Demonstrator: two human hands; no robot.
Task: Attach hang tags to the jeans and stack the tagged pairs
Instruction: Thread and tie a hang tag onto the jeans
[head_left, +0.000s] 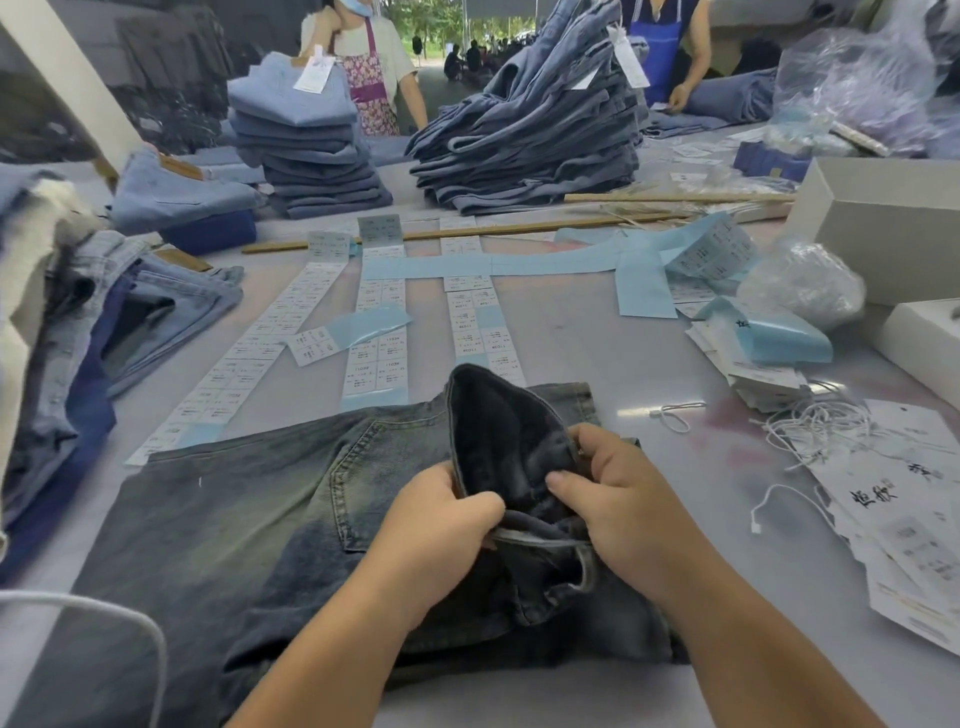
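Loose jeans pile (78, 322) far left of the grips. Dark jeans (249, 509) lie flat on the worktop (597, 332), directly under both hands. Left hand (441, 525) pinches the waistband edge; right hand (618, 493) grasps the opened waistband from the other side. Sticker strips (376, 332) lie beyond the grips. Hang tags (904, 525) and strings (815, 426) sit right of them.

bare table (597, 332) between label strips (379, 332) and hang tags (904, 525), loose strings (815, 426) at right
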